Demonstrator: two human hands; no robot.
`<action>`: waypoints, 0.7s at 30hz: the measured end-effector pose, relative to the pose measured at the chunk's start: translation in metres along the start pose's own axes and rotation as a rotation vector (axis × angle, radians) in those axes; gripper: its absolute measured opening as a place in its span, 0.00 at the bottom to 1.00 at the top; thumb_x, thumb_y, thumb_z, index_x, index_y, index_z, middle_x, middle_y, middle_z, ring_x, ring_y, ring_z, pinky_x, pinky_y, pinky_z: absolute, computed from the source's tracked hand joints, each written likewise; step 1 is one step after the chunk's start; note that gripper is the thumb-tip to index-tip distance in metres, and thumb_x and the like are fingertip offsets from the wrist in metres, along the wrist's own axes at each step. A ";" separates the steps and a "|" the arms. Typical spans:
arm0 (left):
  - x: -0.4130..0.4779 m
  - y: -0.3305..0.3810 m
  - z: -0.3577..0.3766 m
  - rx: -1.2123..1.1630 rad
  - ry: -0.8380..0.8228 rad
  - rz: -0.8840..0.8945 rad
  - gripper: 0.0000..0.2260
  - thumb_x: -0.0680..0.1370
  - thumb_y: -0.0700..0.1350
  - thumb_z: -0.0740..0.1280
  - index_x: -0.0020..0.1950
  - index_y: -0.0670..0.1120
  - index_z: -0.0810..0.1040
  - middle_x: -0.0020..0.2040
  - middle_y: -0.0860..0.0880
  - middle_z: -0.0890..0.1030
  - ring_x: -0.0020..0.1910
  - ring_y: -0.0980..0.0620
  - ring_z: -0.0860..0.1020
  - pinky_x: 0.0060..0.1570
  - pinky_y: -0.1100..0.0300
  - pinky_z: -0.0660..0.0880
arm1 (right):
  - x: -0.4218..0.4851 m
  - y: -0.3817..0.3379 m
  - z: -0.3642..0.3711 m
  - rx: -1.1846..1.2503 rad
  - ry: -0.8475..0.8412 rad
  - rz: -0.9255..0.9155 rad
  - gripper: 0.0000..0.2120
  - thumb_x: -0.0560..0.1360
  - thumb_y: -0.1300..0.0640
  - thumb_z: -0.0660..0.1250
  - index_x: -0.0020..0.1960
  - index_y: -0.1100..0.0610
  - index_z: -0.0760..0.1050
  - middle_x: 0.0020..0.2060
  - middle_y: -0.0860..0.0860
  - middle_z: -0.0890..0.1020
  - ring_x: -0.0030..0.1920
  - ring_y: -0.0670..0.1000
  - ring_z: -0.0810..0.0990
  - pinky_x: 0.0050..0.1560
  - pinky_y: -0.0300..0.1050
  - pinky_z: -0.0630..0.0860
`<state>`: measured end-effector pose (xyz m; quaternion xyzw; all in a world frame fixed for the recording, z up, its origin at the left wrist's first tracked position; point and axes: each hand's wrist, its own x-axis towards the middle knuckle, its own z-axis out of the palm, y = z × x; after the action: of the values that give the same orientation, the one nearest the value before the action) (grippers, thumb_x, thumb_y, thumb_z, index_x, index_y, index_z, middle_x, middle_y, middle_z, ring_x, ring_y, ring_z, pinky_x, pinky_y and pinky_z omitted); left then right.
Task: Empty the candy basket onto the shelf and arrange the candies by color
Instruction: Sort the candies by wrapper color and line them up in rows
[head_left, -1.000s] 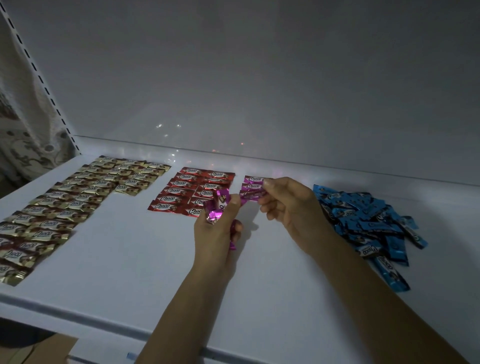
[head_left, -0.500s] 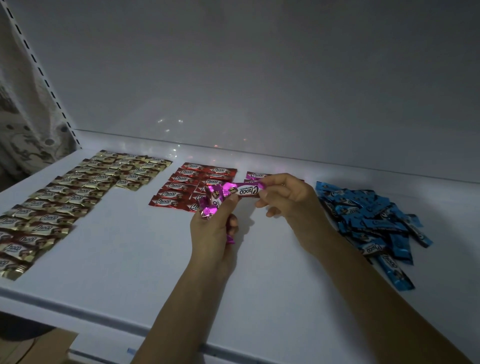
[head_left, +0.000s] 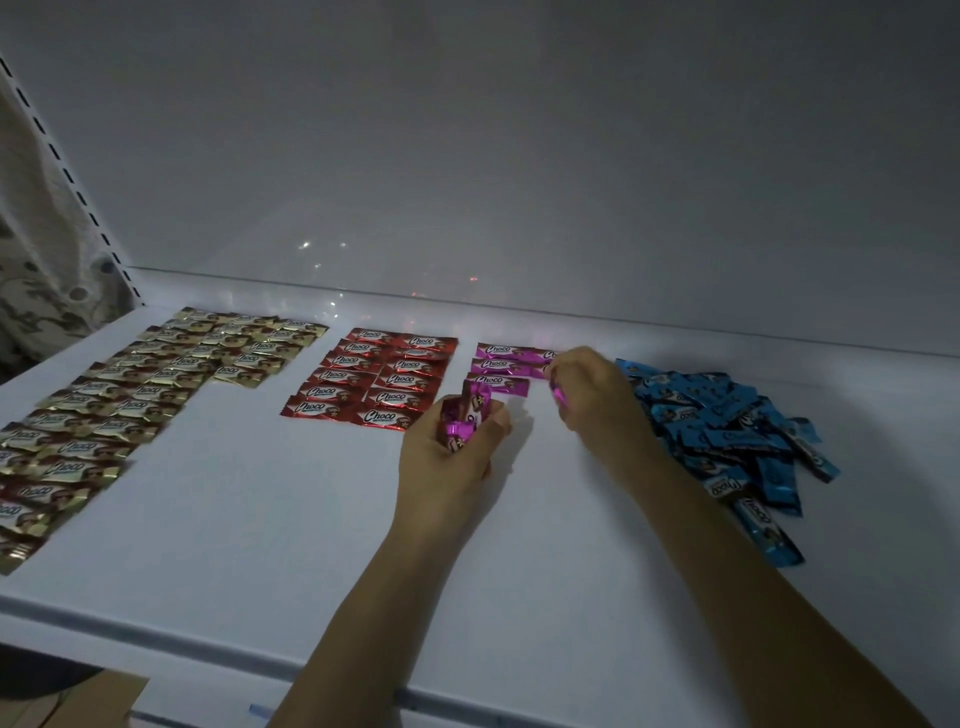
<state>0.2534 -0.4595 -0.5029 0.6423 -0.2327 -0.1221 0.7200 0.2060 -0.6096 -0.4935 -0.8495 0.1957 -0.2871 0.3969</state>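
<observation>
Fingers of right hand (head_left: 592, 400) pinch 1 pink candy (head_left: 557, 393) at right edge of pink rows (head_left: 501, 366); left hand (head_left: 447, 462) fingers grip pink bunch (head_left: 460, 423) just in front of rows. Risk: right forearm scatters blue pile (head_left: 727, 426) right of rows, or bunch slips

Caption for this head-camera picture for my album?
Left hand grips pink candies; right hand pinches a pink candy by the pink rows, between red rows and blue pile.

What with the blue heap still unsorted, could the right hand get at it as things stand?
Probably yes: the blue heap lies just beside the right hand on the shelf, nothing between them. But it pinches a pink candy, which would likely need setting down first.
</observation>
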 end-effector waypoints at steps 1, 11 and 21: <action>0.000 -0.001 0.000 0.015 -0.004 0.011 0.06 0.76 0.41 0.69 0.45 0.38 0.79 0.25 0.55 0.72 0.24 0.58 0.68 0.29 0.65 0.67 | -0.003 0.005 0.005 -0.098 -0.031 -0.095 0.09 0.80 0.63 0.57 0.45 0.60 0.75 0.32 0.45 0.72 0.31 0.43 0.71 0.29 0.29 0.67; -0.002 0.004 -0.001 -0.028 -0.016 0.008 0.04 0.77 0.41 0.68 0.44 0.47 0.79 0.26 0.58 0.76 0.25 0.62 0.73 0.29 0.71 0.68 | -0.004 0.014 0.001 -0.271 0.030 -0.425 0.10 0.75 0.58 0.63 0.49 0.59 0.82 0.39 0.51 0.84 0.39 0.48 0.80 0.43 0.37 0.77; 0.000 0.001 -0.003 -0.027 0.003 -0.061 0.04 0.77 0.44 0.68 0.43 0.48 0.80 0.29 0.54 0.77 0.26 0.61 0.72 0.30 0.69 0.69 | 0.000 0.034 -0.017 -0.540 -0.070 -0.420 0.06 0.70 0.58 0.70 0.44 0.56 0.85 0.35 0.53 0.82 0.35 0.53 0.78 0.35 0.40 0.71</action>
<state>0.2542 -0.4570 -0.5023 0.6394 -0.2103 -0.1459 0.7250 0.1912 -0.6394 -0.5113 -0.9551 0.0718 -0.2710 0.0965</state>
